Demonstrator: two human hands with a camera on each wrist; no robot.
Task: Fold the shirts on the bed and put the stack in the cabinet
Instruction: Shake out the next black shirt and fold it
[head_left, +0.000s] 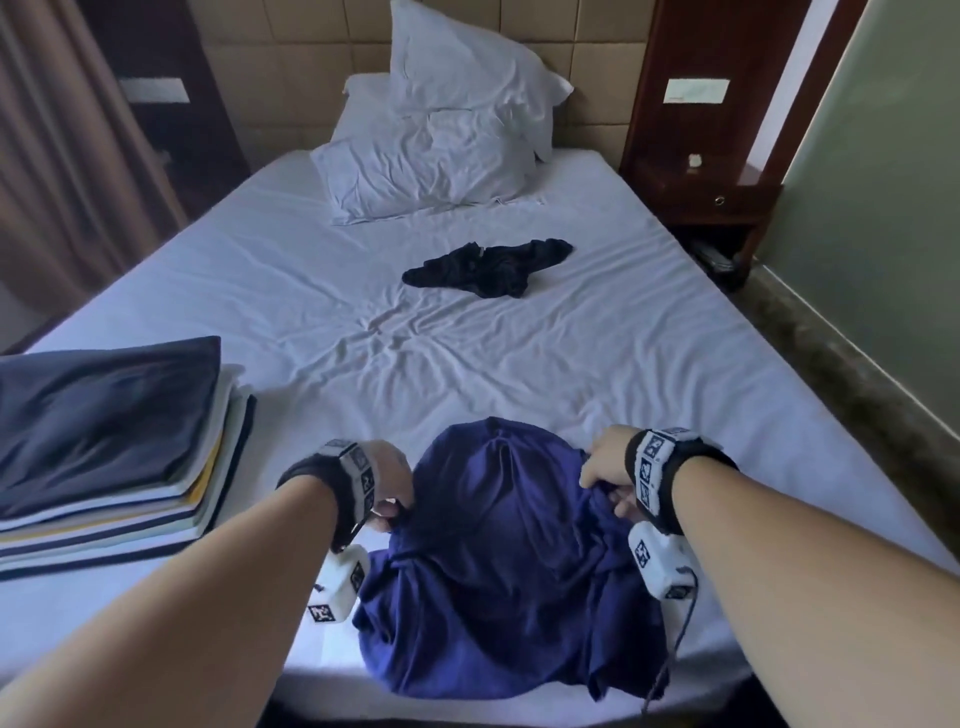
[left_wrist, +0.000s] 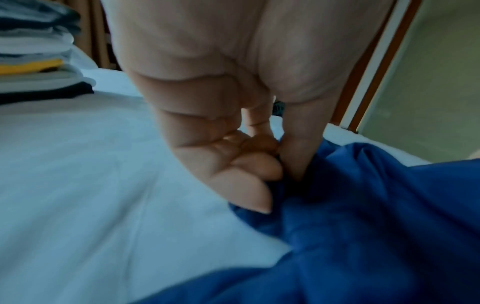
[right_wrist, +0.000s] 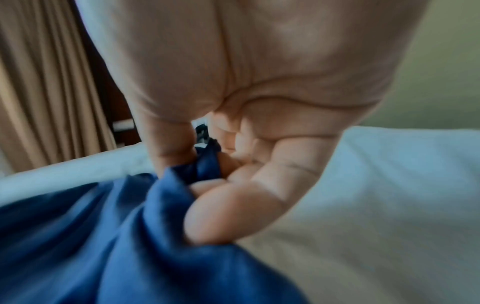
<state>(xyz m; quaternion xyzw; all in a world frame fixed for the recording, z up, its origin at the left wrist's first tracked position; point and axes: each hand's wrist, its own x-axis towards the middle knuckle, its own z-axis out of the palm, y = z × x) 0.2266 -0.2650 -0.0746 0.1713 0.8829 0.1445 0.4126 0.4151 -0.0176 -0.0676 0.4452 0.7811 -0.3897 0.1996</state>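
- Blue shirt (head_left: 498, 545): bunched at the bed's (head_left: 363, 291) near edge, hem overhanging.
- Left hand (head_left: 387, 475), right hand (head_left: 608, 462): each pinches a gathered fold, fingers curled.
- Risk: uneven pull could drag the shirt off the near edge.
- Folded stack (head_left: 104, 441): near-left corner.
- Dark shirt (head_left: 488, 267): mid-bed; open sheet between.

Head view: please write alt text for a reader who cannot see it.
Both hands, left hand and right hand, pinch a crumpled blue shirt at the near edge of a white bed. A stack of folded shirts lies left; a dark garment lies farther away.
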